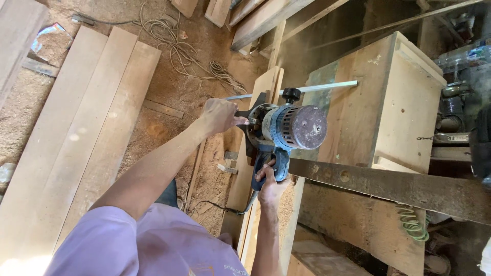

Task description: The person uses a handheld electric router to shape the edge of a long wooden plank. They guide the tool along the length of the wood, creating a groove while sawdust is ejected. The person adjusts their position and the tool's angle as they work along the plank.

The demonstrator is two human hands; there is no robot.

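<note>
Hands both clamped on the blue router [286, 128], left hand [219, 115] up front, right hand [271, 185] on the rear handle, plank edge [240, 189] underneath looks mostly uncut so far.

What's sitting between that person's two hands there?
In the head view, the blue power tool sits between them: the left hand presses its front, the right hand grips its blue handle.

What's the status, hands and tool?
Left hand gripping front of blue router. Right hand shut on its rear handle. Router on plank edge. Metal guide rail behind it.
</note>
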